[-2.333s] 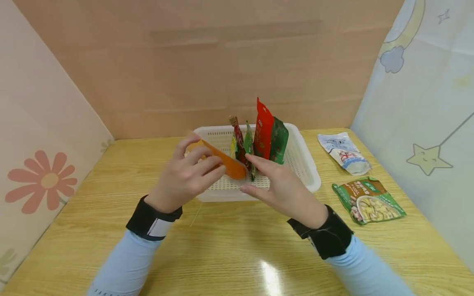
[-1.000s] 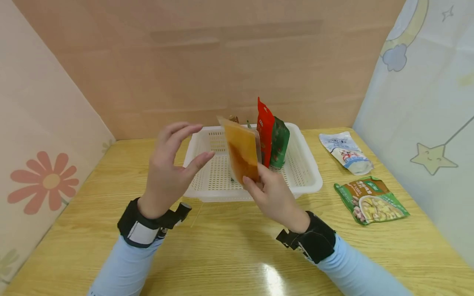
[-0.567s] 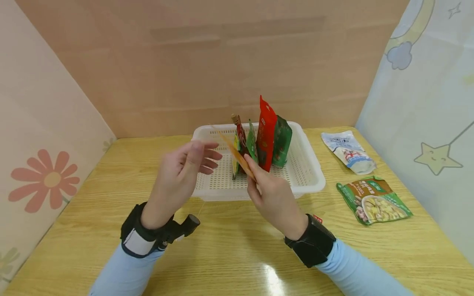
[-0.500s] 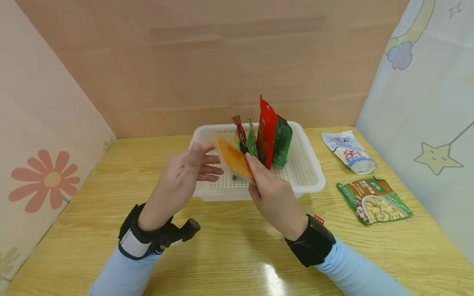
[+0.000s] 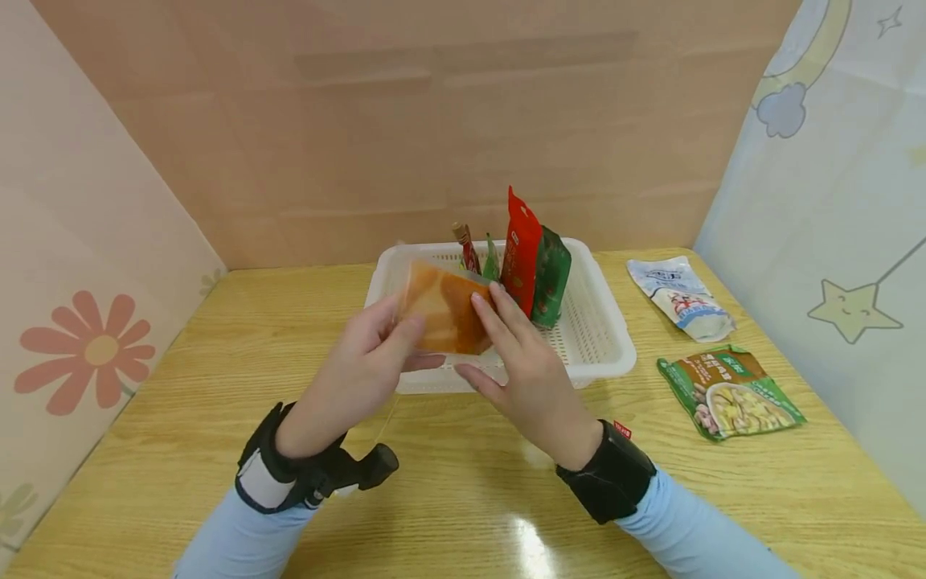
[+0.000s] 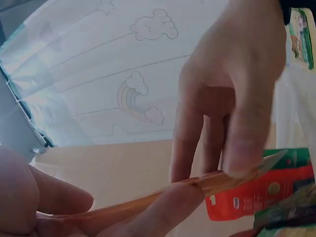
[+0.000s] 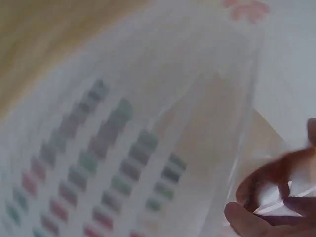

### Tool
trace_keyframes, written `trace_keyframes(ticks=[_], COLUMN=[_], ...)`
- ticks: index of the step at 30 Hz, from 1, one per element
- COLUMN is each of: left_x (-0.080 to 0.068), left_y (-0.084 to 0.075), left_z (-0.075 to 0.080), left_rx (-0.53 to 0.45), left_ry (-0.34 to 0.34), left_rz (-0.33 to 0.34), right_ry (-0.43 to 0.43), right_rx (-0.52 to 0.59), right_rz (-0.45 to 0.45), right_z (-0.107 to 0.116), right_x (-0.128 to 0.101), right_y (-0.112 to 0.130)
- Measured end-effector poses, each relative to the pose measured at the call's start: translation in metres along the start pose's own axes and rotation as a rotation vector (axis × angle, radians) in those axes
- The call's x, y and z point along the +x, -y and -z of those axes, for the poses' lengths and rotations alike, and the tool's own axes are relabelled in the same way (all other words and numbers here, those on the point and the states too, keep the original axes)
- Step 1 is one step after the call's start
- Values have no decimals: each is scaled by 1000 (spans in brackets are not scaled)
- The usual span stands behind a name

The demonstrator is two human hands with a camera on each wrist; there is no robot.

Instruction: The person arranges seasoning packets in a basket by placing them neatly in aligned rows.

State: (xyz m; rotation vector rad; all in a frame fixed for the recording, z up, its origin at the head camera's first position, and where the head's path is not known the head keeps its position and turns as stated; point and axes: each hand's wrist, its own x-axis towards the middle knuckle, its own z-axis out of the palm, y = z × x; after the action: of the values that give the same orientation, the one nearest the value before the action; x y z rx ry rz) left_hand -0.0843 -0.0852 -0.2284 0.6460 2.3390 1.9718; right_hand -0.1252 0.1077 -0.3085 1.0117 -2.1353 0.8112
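Note:
A flat see-through packet with orange-brown contents [image 5: 444, 310] is held above the front of a white plastic basket [image 5: 615, 358]. My left hand [image 5: 365, 358] pinches its left side, thumb on the near face. On the packet's right part lie the straight fingers of my right hand [image 5: 531, 386], its thumb apart below the edge. The left wrist view shows the packet [image 6: 123, 210] nearly edge-on. Standing in the basket are a red pouch [image 5: 519, 257], a dark green pouch [image 5: 553, 281], a small green packet [image 5: 491, 261] and a dark red, bottle-shaped item [image 5: 469, 249], partly hidden.
On the wooden table [image 5: 463, 523], right of the basket, lie a white-and-blue pouch [image 5: 680, 301] and a green-and-brown food packet [image 5: 731, 394]. A brown backdrop [image 5: 463, 129] stands behind. Patterned sheets flank both sides. The right wrist view is blurred.
Earlier the right hand gripped the packet by its lower end. The left hand has come in and taken its left side, the packet has turned its broad face up, and the right fingers have straightened.

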Motion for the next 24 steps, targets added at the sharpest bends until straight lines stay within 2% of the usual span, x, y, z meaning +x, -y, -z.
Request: trace_keyframes(ticks=[2, 4, 8, 11, 13, 17, 21, 24], left_x=[0, 0, -2, -3, -3, -2, -2, -1], left_y=[0, 0, -1, -2, -2, -2, 0, 1], left_z=[2, 3, 4, 5, 5, 7, 13, 20], left_rx=[78, 134, 158, 168, 175, 192, 212, 198], left_ry=[-42, -72, -100, -113, -117, -115, -131, -154], left_rz=[-16, -29, -37, -42, -45, -42, -4, 2], right_ry=[45, 79, 126, 164, 182, 194, 214, 237], right_rx=[230, 457, 969, 1192, 1236, 1223, 1222, 1158], right_rz=[-131, -303, -680, -850, -879, -883, -892, -853], right_z=[0, 2, 5, 6, 6, 5, 9, 17], right_x=[2, 3, 6, 7, 7, 6, 8, 11], right_y=[0, -1, -4, -8, -10, -13, -17, -24])
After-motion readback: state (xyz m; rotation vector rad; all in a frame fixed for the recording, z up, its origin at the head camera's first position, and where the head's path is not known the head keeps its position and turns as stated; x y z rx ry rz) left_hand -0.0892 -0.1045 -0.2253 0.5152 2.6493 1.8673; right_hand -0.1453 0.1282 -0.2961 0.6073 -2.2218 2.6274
